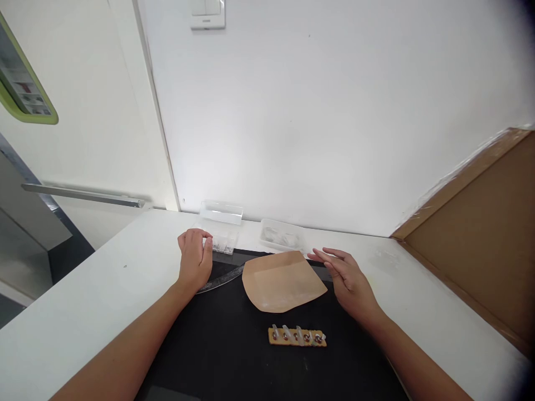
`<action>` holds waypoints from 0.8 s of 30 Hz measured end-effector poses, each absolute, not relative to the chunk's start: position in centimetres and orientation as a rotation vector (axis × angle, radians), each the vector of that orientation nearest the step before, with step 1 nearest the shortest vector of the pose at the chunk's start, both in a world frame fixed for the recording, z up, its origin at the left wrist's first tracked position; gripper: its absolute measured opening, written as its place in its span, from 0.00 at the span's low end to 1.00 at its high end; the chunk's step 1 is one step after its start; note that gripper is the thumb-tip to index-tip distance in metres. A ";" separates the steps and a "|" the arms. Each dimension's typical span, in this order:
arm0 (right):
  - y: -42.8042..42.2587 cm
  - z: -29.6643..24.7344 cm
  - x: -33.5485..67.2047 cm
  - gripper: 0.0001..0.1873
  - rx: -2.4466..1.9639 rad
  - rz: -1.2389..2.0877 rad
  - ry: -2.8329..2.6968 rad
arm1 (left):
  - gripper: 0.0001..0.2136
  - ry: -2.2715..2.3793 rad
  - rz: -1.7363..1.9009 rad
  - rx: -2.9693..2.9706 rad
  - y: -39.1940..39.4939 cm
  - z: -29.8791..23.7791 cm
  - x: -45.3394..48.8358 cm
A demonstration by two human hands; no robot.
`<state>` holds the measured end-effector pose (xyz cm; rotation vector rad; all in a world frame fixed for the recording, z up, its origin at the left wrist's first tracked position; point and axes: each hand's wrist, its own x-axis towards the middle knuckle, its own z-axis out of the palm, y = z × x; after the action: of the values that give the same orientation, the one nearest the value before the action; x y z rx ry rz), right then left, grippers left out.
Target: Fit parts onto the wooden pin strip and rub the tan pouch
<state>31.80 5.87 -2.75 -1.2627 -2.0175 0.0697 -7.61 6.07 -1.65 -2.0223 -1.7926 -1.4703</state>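
My left hand [195,259] is closed, its fingers curled beside the left edge of a clear compartment box [224,243] whose lid [221,212] stands raised. What those fingers hold, if anything, is hidden. My right hand [345,278] is open, fingers stretched toward the right corner of a tan sheet [284,281] with a rounded left side. It appears to hold nothing. Nearer to me, a narrow yellowish strip [297,343] carries several round brown metallic pieces, with translucent slivers standing up from it.
A black mat [234,356] covers the middle of the white table [125,289]. A translucent tray [282,234] with small pale contents stands against the wall. Between my left hand and the tan sheet runs a curved dark strip [223,278]. A brown-framed board [480,223] rises at right.
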 end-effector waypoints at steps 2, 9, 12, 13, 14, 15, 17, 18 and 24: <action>5.9 -2.8 31.8 0.22 -1.255 0.076 -2.025 | 0.09 -1.793 -1.469 -2.028 6.1 -1.7 -7.6; 6.2 -2.9 31.9 0.14 -1.063 0.076 -2.042 | 0.10 -1.795 -1.473 -2.037 6.0 -1.6 -7.6; 6.1 -2.9 31.9 0.09 -1.001 0.113 -2.015 | 0.09 -1.794 -1.472 -2.039 6.1 -1.7 -7.6; 6.1 -2.9 31.9 0.09 -0.995 0.124 -2.005 | 0.09 -1.792 -1.472 -2.039 6.1 -1.7 -7.6; 6.0 -2.9 31.9 0.08 -0.992 0.132 -1.998 | 0.09 -1.790 -1.472 -2.039 6.1 -1.7 -7.6; 5.9 -2.9 31.8 0.09 -0.992 0.136 -1.995 | 0.09 -1.789 -1.472 -2.040 6.1 -1.7 -7.6; 5.8 -2.8 31.7 0.11 -1.000 0.137 -2.001 | 0.09 -1.787 -1.473 -2.039 6.2 -1.7 -7.6; 5.8 -2.8 31.6 0.12 -1.009 0.135 -2.007 | 0.09 -1.787 -1.473 -2.038 6.2 -1.7 -7.6; 5.4 -2.4 31.0 0.18 -0.999 0.051 -2.070 | 0.09 -1.786 -1.467 -2.043 6.1 -1.7 -7.6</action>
<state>31.00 5.40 -2.38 -0.9987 -2.0697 0.0509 -7.56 6.13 -1.68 -2.0428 -1.7863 -1.4666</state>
